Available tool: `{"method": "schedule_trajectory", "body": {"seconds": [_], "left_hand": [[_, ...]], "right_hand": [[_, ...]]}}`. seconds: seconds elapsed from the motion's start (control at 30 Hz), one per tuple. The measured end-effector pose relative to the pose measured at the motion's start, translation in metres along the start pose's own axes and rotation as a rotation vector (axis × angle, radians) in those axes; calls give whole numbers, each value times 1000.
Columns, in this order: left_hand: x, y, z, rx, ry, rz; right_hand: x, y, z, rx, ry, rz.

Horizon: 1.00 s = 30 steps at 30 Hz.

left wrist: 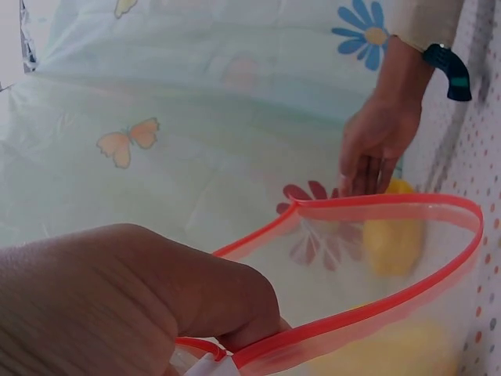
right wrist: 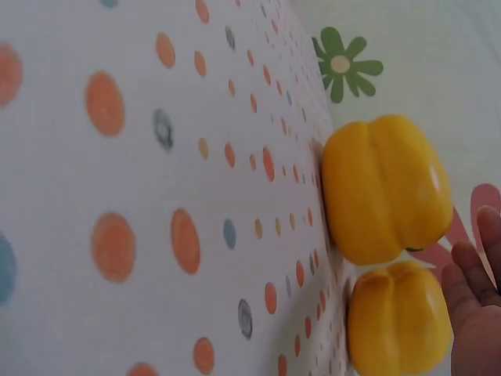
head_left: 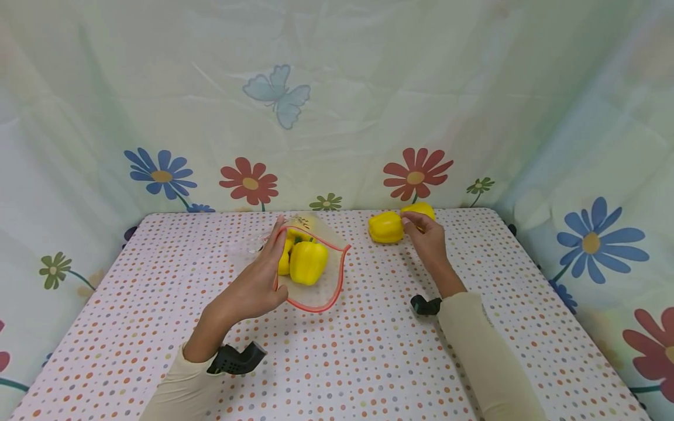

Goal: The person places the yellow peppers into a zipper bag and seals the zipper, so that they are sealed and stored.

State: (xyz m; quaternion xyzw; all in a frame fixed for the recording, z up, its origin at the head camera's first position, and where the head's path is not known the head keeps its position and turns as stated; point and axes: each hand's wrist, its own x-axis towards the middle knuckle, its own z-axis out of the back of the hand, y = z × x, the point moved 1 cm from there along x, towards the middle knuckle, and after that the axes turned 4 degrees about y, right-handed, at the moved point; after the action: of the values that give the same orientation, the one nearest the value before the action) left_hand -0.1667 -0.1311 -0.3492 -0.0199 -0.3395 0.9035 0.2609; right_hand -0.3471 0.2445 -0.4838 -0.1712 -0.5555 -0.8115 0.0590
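My left hand (head_left: 253,278) holds the mouth of a sheer, red-edged bag (head_left: 329,286), keeping it spread apart. Inside lie yellow bell peppers; the front one (head_left: 308,263) shows whole, the others are partly hidden. The left wrist view shows the fingers at the bag's red rim (left wrist: 368,308). At the table's far side, my right hand (head_left: 427,242) is beside two more bell peppers, one nearer (head_left: 386,227) and one behind (head_left: 419,209). Its fingers (right wrist: 470,274) look loosely bent and hold nothing in the right wrist view, close to the peppers.
A white table (head_left: 368,351) with coloured dots spreads under everything. Crumpled clear plastic (head_left: 247,245) lies left of the bag. A flowered curtain (head_left: 337,117) hangs along the table's back and sides. Each wrist carries a small black device, one on the left (head_left: 237,358), one on the right (head_left: 425,305).
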Motion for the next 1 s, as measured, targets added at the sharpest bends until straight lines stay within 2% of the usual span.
{"method": "schedule_trajectory", "body": {"seconds": [0.2,0.33,0.4,0.53,0.67,0.87,1.0], "left_hand": [[0,0,0,-1,-2,-15],[0,0,1,-8,0,-25],[0,0,1,-17,3,-21],[1,1,1,-35,5,-17],[0,0,1,-37,2,-20],[-1,0,1,-28,0,-18],[-1,0,1,-1,-3,-27]], "right_hand": [[1,10,3,45,32,-41],[2,16,4,35,54,-89],[0,26,5,91,83,-107],[3,23,2,93,108,-93],[10,12,-5,48,129,-99],[17,2,-11,23,227,-156],[21,-5,-13,-100,251,-156]]}}
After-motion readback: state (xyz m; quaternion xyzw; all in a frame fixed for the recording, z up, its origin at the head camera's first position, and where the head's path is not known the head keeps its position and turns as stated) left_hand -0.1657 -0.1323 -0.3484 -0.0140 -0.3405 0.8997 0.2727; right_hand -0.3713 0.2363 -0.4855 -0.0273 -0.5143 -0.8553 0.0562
